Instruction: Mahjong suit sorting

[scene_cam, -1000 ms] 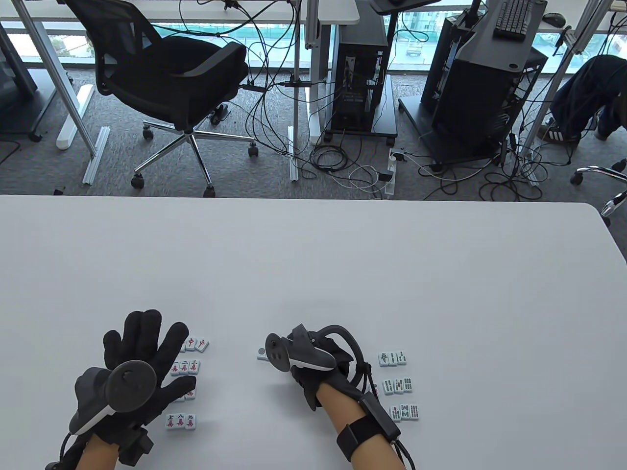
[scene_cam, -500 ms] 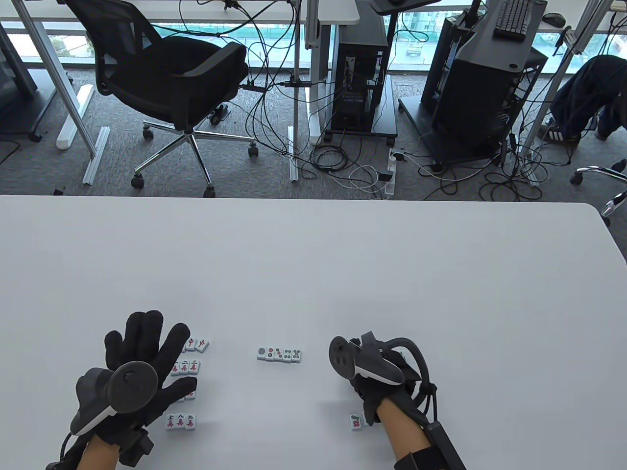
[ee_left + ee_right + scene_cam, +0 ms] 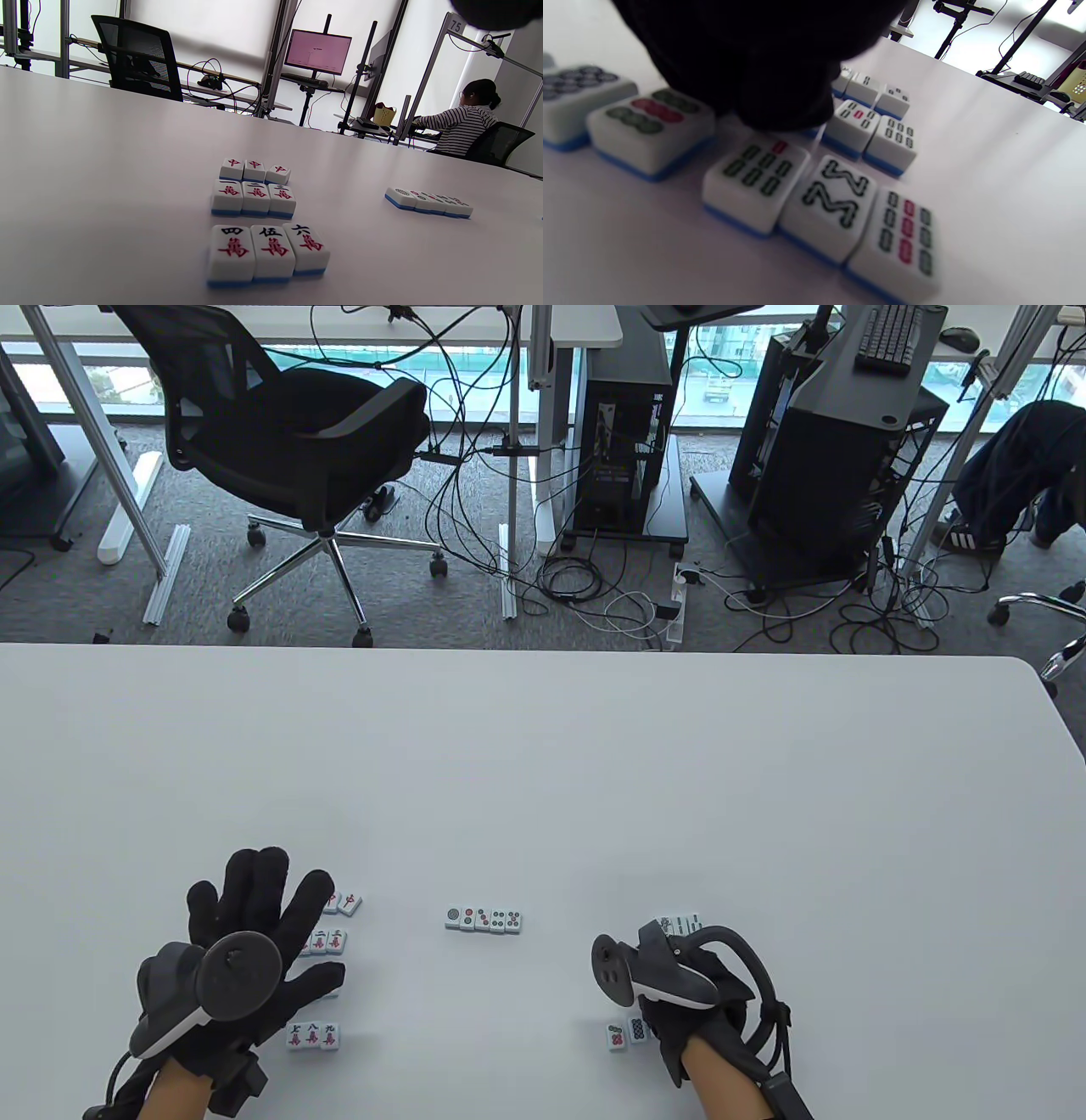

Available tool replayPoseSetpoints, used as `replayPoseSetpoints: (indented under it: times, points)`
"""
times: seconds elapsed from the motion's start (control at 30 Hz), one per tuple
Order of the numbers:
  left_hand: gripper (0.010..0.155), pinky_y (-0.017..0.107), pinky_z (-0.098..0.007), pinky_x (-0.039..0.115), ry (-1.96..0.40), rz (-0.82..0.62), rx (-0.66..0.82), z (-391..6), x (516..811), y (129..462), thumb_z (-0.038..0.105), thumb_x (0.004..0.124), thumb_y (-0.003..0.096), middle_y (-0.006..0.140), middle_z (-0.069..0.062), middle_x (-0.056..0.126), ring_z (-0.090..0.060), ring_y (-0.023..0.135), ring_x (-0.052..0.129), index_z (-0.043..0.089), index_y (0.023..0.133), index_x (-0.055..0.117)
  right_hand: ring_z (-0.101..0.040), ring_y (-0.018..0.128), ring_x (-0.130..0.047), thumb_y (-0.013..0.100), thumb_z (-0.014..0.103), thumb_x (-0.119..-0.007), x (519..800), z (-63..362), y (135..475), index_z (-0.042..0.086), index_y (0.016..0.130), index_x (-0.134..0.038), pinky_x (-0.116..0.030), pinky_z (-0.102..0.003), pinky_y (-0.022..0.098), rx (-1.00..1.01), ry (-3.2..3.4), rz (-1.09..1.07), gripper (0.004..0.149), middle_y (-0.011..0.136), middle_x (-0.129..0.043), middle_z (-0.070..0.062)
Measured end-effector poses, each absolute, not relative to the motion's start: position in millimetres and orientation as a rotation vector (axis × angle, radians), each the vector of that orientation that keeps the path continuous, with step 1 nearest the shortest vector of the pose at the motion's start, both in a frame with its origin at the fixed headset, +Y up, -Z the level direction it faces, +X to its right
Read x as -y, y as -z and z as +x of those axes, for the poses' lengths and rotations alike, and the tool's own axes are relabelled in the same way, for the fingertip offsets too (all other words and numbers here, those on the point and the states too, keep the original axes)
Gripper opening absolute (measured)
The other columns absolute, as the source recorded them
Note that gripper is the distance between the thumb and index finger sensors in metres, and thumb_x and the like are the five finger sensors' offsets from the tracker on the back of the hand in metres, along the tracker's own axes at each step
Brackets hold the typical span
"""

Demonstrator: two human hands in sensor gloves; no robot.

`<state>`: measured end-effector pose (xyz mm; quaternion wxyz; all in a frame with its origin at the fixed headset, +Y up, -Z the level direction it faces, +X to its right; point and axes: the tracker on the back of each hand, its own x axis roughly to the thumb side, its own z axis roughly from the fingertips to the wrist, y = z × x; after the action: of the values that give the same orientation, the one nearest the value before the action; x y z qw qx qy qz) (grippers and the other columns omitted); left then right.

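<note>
1. Left hand (image 3: pixel 254 933) lies flat with fingers spread over the character tiles (image 3: pixel 253 197) at the table's (image 3: pixel 543 780) near left. Its grip is released, holding nothing.
2. Those character tiles sit in tidy rows of three, with three red dragon tiles (image 3: pixel 254 169) as the far row.
3. Right hand (image 3: pixel 691 993) hovers low at the near right, above the bamboo tiles (image 3: pixel 831 203). The tracker and glove hide its fingers, so I cannot tell its grip.
4. Two circle tiles (image 3: pixel 626 1033) lie side by side just left of that hand, touching each other.
5. A row of four circle tiles (image 3: pixel 483 920) sits alone in the middle, well apart from both hands.
</note>
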<state>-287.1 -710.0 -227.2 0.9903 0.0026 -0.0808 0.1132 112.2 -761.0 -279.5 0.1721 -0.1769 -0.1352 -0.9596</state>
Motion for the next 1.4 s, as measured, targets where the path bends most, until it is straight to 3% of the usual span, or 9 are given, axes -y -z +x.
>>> replayPoseSetpoints:
  times: [0.23,0.5,0.9,1.17,1.4]
  points:
    - [0.089,0.074,-0.066,0.002,-0.235,0.008,0.164,-287,710,228,0.074,0.066,0.0356,0.113,0.008,-0.007,-0.024,0.110,-0.010,0.043,0.109,0.026,-0.010,0.010,-0.087,0.043,0.036,-0.087,753,98,296,0.004,0.091,-0.075,-0.078,-0.023,0.004,0.506,2.791,-0.453,0.059,0.044,-0.096,-0.003]
    - [0.089,0.074,-0.066,0.002,-0.241,0.012,0.163,-288,709,228,0.074,0.066,0.0356,0.113,0.008,-0.007,-0.024,0.110,-0.010,0.044,0.109,0.026,-0.011,0.011,-0.087,0.042,0.035,-0.087,742,42,316,0.003,0.090,-0.075,-0.078,-0.024,0.005,0.221,2.937,-0.597,0.059,0.046,-0.096,-0.004]
    - [0.089,0.074,-0.066,0.002,-0.262,0.029,0.163,-291,707,227,0.074,0.066,0.0357,0.113,0.008,-0.007,-0.024,0.110,-0.010,0.044,0.109,0.026,-0.012,0.013,-0.088,0.043,0.034,-0.086,759,-5,334,0.005,0.090,-0.075,-0.079,-0.024,0.007,0.348,2.835,-0.635,0.056,0.049,-0.096,-0.005]
    - [0.089,0.074,-0.066,0.002,-0.265,0.029,0.167,-291,707,227,0.074,0.066,0.0358,0.113,0.008,-0.007,-0.024,0.110,-0.010,0.044,0.109,0.026,-0.013,0.017,-0.089,0.045,0.038,-0.083,752,0,323,0.009,0.098,-0.067,-0.080,-0.025,0.009,0.322,2.818,-0.668,0.063,0.053,-0.095,-0.006]
    - [0.089,0.074,-0.066,0.002,-0.262,0.029,0.169,-291,707,227,0.074,0.066,0.0357,0.113,0.008,-0.007,-0.024,0.110,-0.010,0.044,0.109,0.026,-0.013,0.017,-0.089,0.045,0.039,-0.083,730,37,293,0.009,0.099,-0.066,-0.080,-0.025,0.009,0.354,2.844,-0.710,0.064,0.053,-0.096,-0.006]
